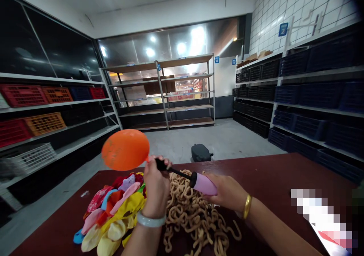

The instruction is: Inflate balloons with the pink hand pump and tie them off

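Observation:
An orange balloon (125,150), inflated and printed with dark marks, sits on the nozzle end of a hand pump (203,183) with a pink body and a black rod. My left hand (157,180) is closed around the black nozzle end, where the balloon's neck meets it. My right hand (227,193) grips the pink body, and the black rod shows between the two. Under my left wrist lies a pile of flat balloons (113,206) in yellow, pink, red and blue. A heap of tan twisted cords (193,214) spreads below the pump.
The dark red table (264,195) carries a pixelated patch (321,218) at its right. A dark grey bag-like object (200,152) stands on the floor beyond. Shelving with crates (24,95) lines the left; dark blue crates (309,127) fill the right racks. A rack (184,123) stands at the back.

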`<state>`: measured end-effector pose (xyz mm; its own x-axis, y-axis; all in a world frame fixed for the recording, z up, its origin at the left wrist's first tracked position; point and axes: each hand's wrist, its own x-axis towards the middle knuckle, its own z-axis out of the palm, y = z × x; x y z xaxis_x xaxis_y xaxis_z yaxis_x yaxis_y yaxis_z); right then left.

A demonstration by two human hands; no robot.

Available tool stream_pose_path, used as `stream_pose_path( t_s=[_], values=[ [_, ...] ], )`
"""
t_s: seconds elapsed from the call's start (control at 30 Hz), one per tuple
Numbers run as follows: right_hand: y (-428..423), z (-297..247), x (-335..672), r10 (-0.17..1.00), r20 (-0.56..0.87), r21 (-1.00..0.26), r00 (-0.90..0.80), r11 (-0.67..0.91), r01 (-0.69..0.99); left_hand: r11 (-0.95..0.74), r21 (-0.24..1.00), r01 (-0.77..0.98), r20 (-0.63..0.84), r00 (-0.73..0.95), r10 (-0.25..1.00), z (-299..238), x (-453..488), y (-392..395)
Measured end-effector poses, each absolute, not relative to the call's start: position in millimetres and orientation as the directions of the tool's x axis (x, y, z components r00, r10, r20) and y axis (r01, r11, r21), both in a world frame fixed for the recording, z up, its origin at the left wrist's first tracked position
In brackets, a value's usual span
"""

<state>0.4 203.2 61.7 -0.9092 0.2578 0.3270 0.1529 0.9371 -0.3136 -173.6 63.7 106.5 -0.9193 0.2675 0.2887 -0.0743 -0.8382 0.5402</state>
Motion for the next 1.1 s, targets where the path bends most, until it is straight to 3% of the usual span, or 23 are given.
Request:
stream_pose_path(
  t_s=[0.1, 0.27, 0.53, 0.7, 1.1],
  values=[
    [209.4, 62.3, 2.0, 0.213, 0.319, -0.333, -0.924, 0.938, 0.102, -0.855, 0.518, 0.02, 0.323, -0.931, 0.173, 117.3, -199.6, 42.5],
    [213.1, 58.4, 3.3, 0.215, 0.317, -0.338, -0.924, 0.936, 0.101, -0.865, 0.502, 0.027, 0.321, -0.934, 0.157, 113.5, -199.6, 46.6],
    [206.7, 59.2, 5.1, 0.239, 0.328, -0.347, -0.914, 0.93, 0.118, -0.799, 0.572, -0.185, 0.227, -0.901, 0.37, 79.7, -124.5, 97.7],
    [202.8, 55.3, 1.1, 0.256, 0.296, -0.372, -0.92, 0.918, 0.136, -0.789, 0.576, -0.217, 0.195, -0.9, 0.389, 71.3, -114.1, 104.0],
    [215.7, 61.7, 4.7, 0.195, 0.25, -0.385, -0.948, 0.919, 0.088, -0.857, 0.516, -0.003, 0.288, -0.941, 0.176, 112.3, -207.5, 39.4]
  ],
)
